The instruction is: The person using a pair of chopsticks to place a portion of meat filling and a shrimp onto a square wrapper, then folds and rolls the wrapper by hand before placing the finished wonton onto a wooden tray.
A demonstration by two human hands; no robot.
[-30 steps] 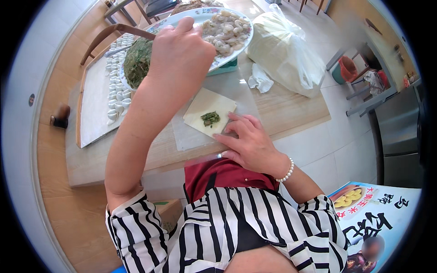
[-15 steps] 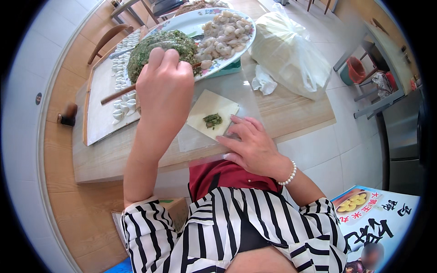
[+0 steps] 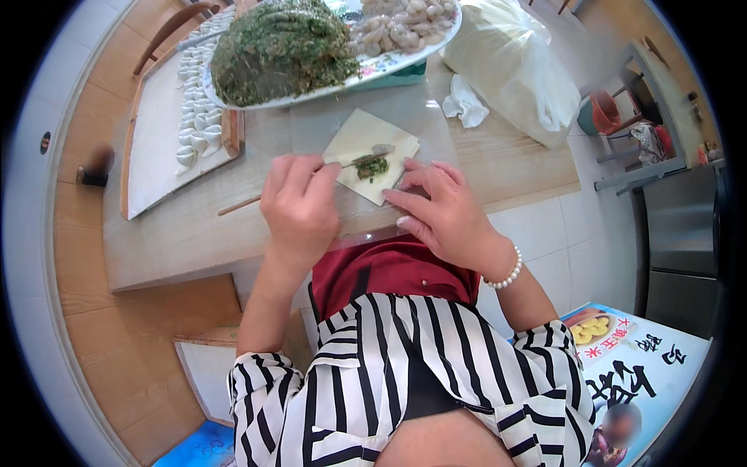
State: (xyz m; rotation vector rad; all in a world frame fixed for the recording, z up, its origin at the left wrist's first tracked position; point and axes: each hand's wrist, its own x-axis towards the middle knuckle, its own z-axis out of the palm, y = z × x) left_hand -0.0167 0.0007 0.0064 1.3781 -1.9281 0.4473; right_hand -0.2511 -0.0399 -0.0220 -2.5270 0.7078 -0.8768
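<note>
My left hand (image 3: pixel 302 206) is closed around a wooden chopstick (image 3: pixel 240 205). Its tip reaches over a square dough wrapper (image 3: pixel 364 128), where a peeled shrimp (image 3: pixel 382 149) sits at the upper edge of a small heap of green filling (image 3: pixel 375 168). My right hand (image 3: pixel 447 206) has its fingers apart, fingertips at the right and near edges of the wrappers, which seem stacked. Beyond them stands an oval flowered platter (image 3: pixel 389 68), bearing a large mound of green filling (image 3: pixel 284 54) and a pile of peeled shrimp (image 3: pixel 408 27).
At the left, a wood-edged tray (image 3: pixel 156 144) carries rows of folded dumplings (image 3: pixel 204 134). A crumpled tissue (image 3: pixel 465 103) and a bulging pale plastic bag (image 3: pixel 513 70) lie at the right. The platter rests on a green container (image 3: pixel 406 75).
My left hand has come down from the platter to the wrapper, bringing the shrimp on the chopstick onto the filling. My right hand stays at the wrapper's edge. The view has shifted slightly.
</note>
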